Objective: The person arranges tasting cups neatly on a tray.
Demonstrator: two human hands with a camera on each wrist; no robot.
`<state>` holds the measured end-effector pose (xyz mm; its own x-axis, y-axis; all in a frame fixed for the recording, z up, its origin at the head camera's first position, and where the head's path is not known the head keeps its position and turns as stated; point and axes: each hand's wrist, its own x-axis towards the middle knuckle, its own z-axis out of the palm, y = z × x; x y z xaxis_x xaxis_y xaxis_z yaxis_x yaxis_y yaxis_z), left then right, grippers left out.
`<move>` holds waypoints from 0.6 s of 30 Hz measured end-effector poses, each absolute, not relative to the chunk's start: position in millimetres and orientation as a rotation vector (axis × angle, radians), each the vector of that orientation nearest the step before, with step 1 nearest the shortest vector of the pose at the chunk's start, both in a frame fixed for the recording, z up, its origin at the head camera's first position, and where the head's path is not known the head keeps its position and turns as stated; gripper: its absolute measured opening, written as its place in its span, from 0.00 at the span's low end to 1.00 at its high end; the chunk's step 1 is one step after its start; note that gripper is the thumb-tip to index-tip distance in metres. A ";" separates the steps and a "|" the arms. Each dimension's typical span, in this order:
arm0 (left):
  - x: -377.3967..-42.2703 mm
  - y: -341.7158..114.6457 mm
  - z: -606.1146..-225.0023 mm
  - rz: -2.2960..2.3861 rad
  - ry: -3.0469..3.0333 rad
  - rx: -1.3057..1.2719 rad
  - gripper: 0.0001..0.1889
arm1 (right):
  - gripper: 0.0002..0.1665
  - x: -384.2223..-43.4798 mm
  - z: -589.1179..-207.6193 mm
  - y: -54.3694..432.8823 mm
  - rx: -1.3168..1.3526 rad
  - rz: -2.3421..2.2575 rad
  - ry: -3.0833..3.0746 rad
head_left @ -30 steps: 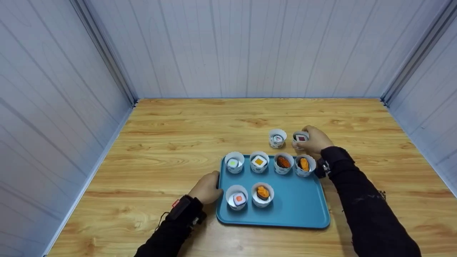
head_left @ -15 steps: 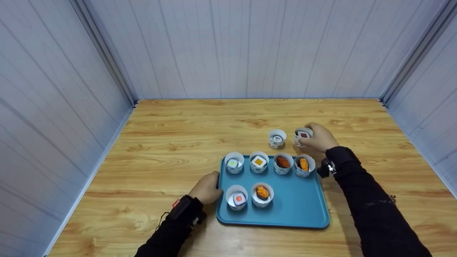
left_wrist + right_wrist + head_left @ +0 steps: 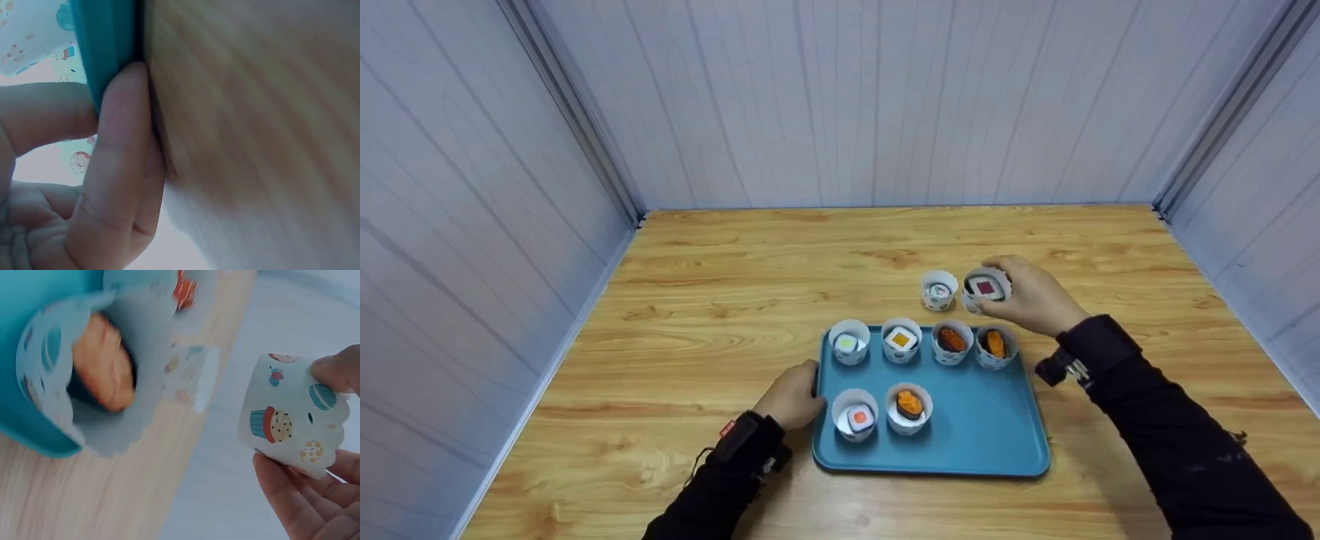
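My right hand [image 3: 1039,296] pinches a white paper baking cup [image 3: 970,299] between thumb and fingers, holding it above the table behind the tray. In it sits a toy-like sushi roll [image 3: 985,287] with a dark red square centre. The right wrist view shows the cup [image 3: 292,413] tilted on its side, printed with cupcakes and cookies. My left hand [image 3: 791,397] grips the left rim of the blue tray [image 3: 982,427]; in the left wrist view, thumb and fingers pinch the tray rim [image 3: 107,39].
Several filled cups line the tray's back edge, the rightmost cup [image 3: 996,361] holding an orange-topped piece. Two more, a pink-centred one [image 3: 855,431] and an orange-topped one [image 3: 909,424], stand front left. Another filled cup [image 3: 937,301] stands on the wooden table [image 3: 720,315] behind the tray.
My right hand has raised the cup with the dark red-centred roll off the table and moved it slightly left, closer to the other loose cup. The left hand stays on the tray.
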<state>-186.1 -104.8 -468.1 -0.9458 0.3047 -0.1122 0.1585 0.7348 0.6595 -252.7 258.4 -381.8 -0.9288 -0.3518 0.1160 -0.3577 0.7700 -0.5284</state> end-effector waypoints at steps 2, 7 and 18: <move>-185.9 -104.8 -468.0 1.006 2.722 0.357 0.15 | 0.35 -243.1 -379.2 255.0 0.643 0.863 -2.941; -185.7 -104.9 -467.4 0.999 2.718 0.328 0.17 | 0.36 -222.9 -379.9 246.4 0.777 0.796 -2.936; -185.4 -103.9 -466.0 1.012 2.702 0.330 0.16 | 0.34 -192.8 -405.7 235.7 0.984 0.782 -2.958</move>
<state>-185.4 -103.9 -466.0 -0.9464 0.2906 -0.1408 0.1267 0.7351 0.6660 -192.8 235.7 -405.7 -0.8100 -0.5807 0.0824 -0.5455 0.6944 -0.4693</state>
